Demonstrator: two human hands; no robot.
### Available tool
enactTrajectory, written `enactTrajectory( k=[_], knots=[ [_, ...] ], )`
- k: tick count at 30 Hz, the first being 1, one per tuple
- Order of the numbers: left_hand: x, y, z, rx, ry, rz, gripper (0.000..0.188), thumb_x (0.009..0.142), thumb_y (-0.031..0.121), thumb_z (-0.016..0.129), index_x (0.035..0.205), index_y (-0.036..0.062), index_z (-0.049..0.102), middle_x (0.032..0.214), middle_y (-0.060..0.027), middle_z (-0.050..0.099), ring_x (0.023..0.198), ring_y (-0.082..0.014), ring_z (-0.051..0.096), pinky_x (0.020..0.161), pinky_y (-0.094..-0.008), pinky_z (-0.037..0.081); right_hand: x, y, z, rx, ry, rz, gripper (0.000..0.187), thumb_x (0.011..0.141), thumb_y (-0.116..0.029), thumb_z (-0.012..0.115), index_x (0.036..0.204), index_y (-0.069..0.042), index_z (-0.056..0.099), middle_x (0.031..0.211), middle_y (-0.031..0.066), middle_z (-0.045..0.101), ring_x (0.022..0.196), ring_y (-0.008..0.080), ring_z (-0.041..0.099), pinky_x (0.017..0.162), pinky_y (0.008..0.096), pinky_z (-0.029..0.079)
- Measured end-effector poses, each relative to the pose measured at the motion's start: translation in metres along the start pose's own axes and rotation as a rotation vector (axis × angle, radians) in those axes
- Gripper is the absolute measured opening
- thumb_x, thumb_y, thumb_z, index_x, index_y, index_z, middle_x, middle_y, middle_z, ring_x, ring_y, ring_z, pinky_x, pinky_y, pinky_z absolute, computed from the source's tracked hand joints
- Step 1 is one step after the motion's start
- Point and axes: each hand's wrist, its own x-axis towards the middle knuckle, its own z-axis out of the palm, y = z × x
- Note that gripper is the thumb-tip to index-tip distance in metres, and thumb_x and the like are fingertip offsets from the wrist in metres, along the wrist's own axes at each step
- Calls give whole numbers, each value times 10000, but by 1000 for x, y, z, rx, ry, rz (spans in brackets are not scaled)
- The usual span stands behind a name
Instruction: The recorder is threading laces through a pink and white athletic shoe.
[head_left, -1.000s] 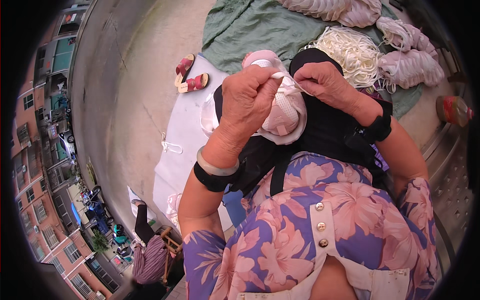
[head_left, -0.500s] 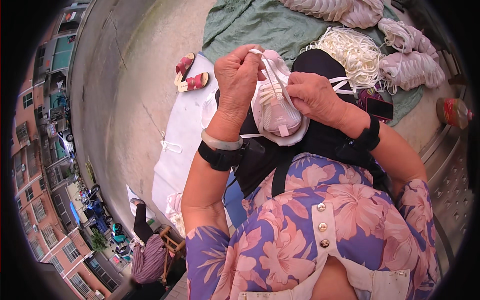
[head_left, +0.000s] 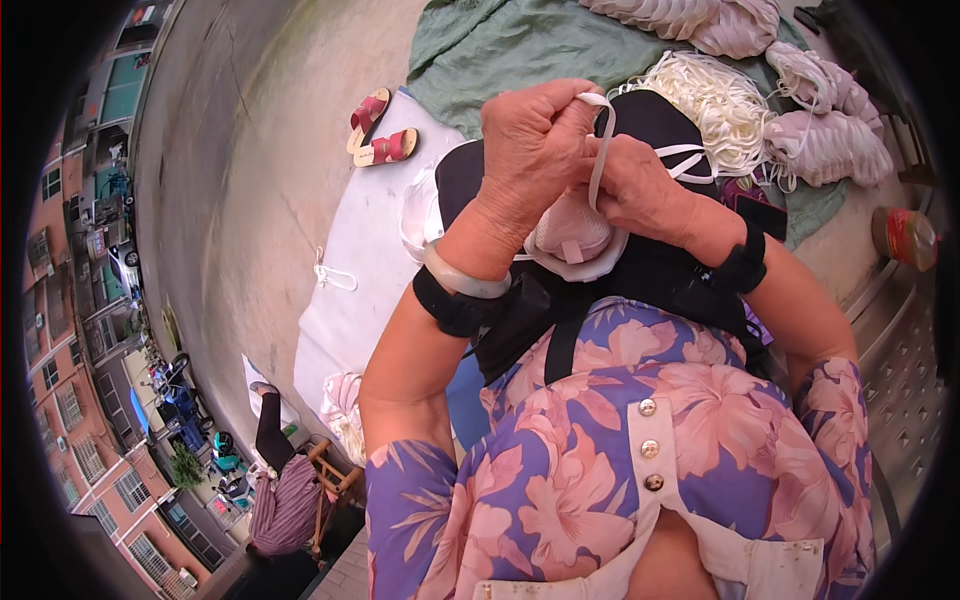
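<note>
A pale pink and white sneaker (head_left: 568, 238) rests on my lap over black cloth, toe toward me, its upper part hidden by my hands. My left hand (head_left: 535, 150) is closed above it, pinching a flat white shoelace (head_left: 604, 150) between thumb and fingertips. From there the lace loops over and hangs down to the fingers of my right hand (head_left: 640, 188). That hand is closed at the lace, just over the sneaker's lacing, and its fingertips are partly covered. The two hands touch or nearly touch.
Beyond my lap, a heap of white laces (head_left: 705, 110) and bundled pinkish shoe pieces (head_left: 825, 148) lie on a green cloth (head_left: 490, 50). Red sandals (head_left: 388, 148) stand by a white sheet (head_left: 350, 320). A bottle (head_left: 900, 237) stands right; another person (head_left: 285, 500) sits lower left.
My left hand has moved right and slightly up with the lace, close against my right hand. My right hand has shifted slightly right, and the hands cover more of the sneaker.
</note>
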Motion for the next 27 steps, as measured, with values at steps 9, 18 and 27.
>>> enactTrajectory(
  k=[9, 18, 27],
  knots=[
    [-20, 10, -3, 265, -22, 120, 240, 738, 21, 616, 978, 7, 623, 748, -45, 610, 605, -81, 515, 555, -219, 432, -5, -5, 2, -112, 92, -2, 37, 704, -103, 601, 733, -95, 580, 742, 77, 576, 665, 274, 566, 566, 357, 426],
    [-84, -37, -27, 680, 26, 176, 190, 654, 29, 647, 842, 51, 652, 1060, -147, 560, 994, -297, 503, 871, -377, 379, -7, -5, -5, -119, -67, 91, 65, 668, -55, 595, 725, -85, 583, 743, 79, 539, 726, 263, 562, 667, 369, 430],
    [-88, -50, -21, 588, -4, 218, 186, 697, 67, 628, 882, 67, 654, 1169, -169, 527, 1086, -346, 476, 894, -409, 365, -12, -8, 4, -170, 97, -20, 75, 713, -100, 608, 678, -86, 543, 659, 62, 491, 637, 259, 534, 587, 364, 426]
  ],
)
